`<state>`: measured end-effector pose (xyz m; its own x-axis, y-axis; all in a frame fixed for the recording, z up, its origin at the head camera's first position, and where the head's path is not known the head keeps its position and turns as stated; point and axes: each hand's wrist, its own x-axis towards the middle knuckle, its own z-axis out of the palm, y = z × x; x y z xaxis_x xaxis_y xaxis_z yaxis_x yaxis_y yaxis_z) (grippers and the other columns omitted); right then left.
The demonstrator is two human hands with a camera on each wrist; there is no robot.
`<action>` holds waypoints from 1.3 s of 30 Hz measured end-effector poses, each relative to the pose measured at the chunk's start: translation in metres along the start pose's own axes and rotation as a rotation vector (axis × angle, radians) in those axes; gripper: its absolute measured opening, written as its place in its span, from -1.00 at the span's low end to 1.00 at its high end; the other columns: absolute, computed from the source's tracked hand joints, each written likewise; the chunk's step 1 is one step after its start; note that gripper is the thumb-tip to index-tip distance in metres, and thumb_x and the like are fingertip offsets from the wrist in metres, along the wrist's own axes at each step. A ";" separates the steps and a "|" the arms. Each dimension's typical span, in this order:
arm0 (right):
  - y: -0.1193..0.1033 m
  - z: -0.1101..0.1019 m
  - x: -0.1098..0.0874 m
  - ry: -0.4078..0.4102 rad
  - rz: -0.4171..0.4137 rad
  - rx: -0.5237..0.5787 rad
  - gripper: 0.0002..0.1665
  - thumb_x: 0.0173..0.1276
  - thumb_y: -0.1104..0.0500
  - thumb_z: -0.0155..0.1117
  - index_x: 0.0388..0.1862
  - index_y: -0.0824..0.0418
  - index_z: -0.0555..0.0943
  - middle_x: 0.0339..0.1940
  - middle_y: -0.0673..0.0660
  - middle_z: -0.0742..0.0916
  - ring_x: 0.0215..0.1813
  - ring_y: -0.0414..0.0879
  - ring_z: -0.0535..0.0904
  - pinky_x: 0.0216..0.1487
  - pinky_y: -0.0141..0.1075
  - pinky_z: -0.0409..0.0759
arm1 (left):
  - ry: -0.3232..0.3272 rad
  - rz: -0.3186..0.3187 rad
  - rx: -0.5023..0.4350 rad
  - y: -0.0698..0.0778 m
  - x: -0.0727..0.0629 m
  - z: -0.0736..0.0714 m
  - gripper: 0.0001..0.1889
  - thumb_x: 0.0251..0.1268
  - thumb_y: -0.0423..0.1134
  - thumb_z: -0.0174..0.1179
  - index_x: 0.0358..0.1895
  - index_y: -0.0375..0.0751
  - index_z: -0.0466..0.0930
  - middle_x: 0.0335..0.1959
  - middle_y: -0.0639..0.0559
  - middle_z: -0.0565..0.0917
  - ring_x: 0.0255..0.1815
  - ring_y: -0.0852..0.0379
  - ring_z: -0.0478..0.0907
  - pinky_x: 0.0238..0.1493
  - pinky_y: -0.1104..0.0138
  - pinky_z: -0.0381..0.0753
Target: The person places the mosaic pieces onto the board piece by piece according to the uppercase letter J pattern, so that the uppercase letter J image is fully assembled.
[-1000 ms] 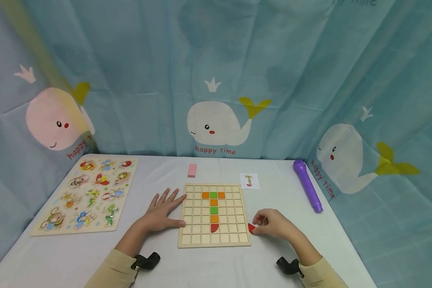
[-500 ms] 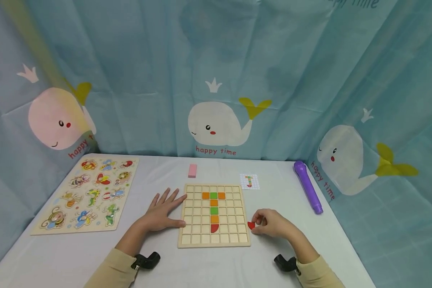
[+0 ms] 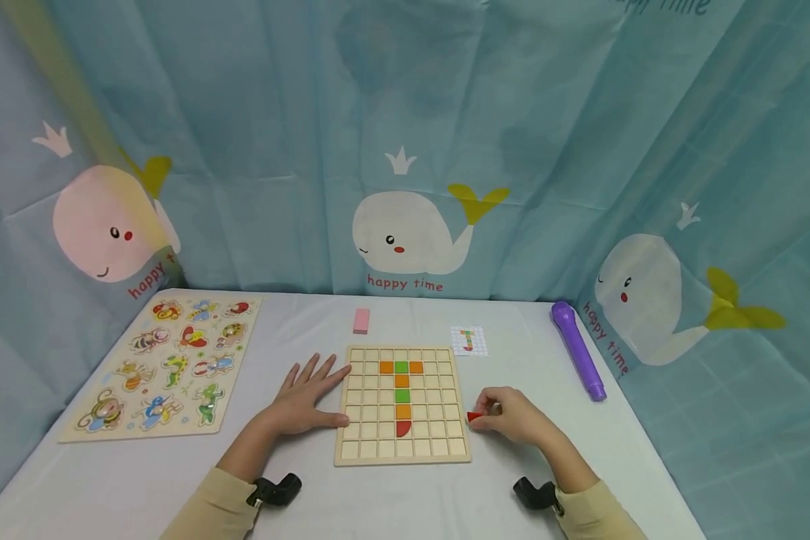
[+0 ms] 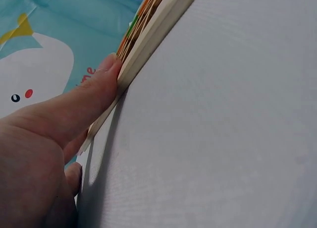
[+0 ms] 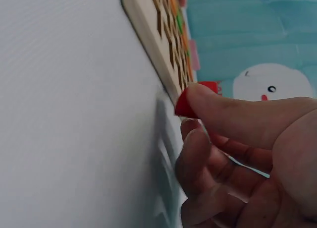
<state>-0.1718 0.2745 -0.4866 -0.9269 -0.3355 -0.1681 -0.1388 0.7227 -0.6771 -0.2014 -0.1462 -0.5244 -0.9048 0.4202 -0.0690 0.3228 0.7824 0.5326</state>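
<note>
A wooden grid board [image 3: 439, 442] lies in the middle of the table. On it a column of orange and green square tiles [image 3: 403, 395] runs down from a short top row and ends in a red quarter-circle tile [image 3: 403, 428]. My left hand [image 3: 304, 405] lies spread at the board's left side, thumb and index fingertips touching its edge. Just off the board's right edge, my right hand [image 3: 511, 415] pinches another red tile with a curved edge [image 5: 184, 105] between thumb and fingers. The right wrist view shows the thumb covering part of this tile.
A small card [image 3: 469, 340] with a coloured pattern on a grid lies behind the board's right corner. Further back is a pink block [image 3: 361, 321]. An insect picture puzzle [image 3: 169, 367] occupies the left side, and a purple microphone-shaped tube [image 3: 578, 351] the right.
The red tile in my right hand has turned between the fingers, and the hand has risen slightly away from me. My left hand has stayed in place.
</note>
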 end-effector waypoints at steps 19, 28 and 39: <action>-0.061 0.038 0.025 0.117 -0.064 0.172 -0.83 0.28 0.08 0.49 -0.29 0.10 0.67 -0.44 -0.06 0.70 -0.41 -0.16 0.58 -0.40 -0.40 0.57 | 0.001 0.023 -0.001 0.002 0.000 -0.002 0.06 0.01 0.42 0.36 0.60 0.11 0.18 0.67 -0.17 0.01 0.67 -0.32 -0.30 0.55 -0.27 -0.41; -0.094 0.072 0.042 0.002 -0.147 0.107 -0.89 0.25 0.05 0.53 -0.39 -0.03 0.72 -0.48 -0.17 0.70 -0.48 -0.27 0.54 -0.45 -0.42 0.55 | 0.009 0.020 0.000 0.002 -0.003 -0.008 0.06 0.01 0.39 0.38 0.59 0.07 0.19 0.66 -0.20 0.01 0.66 -0.34 -0.29 0.55 -0.28 -0.40; -0.110 0.090 0.047 0.003 -0.145 -0.116 -0.90 0.24 0.02 0.54 -0.46 -0.10 0.77 -0.56 -0.28 0.64 -0.47 -0.35 0.48 -0.42 -0.45 0.47 | 0.005 0.020 0.007 -0.003 -0.003 -0.002 0.07 0.01 0.44 0.34 0.59 0.11 0.18 0.67 -0.17 0.00 0.67 -0.32 -0.30 0.55 -0.28 -0.42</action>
<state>-0.1689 0.1247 -0.4841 -0.8953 -0.4396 -0.0722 -0.3103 0.7318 -0.6068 -0.2002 -0.1507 -0.5236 -0.8993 0.4340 -0.0543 0.3432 0.7771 0.5276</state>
